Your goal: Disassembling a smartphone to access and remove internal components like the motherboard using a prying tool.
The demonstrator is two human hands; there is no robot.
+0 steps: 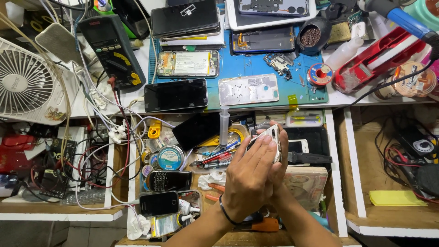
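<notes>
Both of my hands are pressed together over an open drawer, below the blue work mat (256, 68). My left hand (249, 176) lies flat over a small phone with a silver frame (270, 134), whose top edge sticks out past my fingertips. My right hand (280, 171) is behind it, mostly hidden, and cups the phone from the other side. A dark band circles my left wrist. A clear syringe (223, 126) stands just left of my fingertips.
On the mat lie an opened phone (187, 63), a black phone (176, 95) and a silver back plate (248, 89). A multimeter (112, 50) and a white fan (25, 82) sit at left. Drawers hold cables, tools, tape rolls and old phones (158, 203).
</notes>
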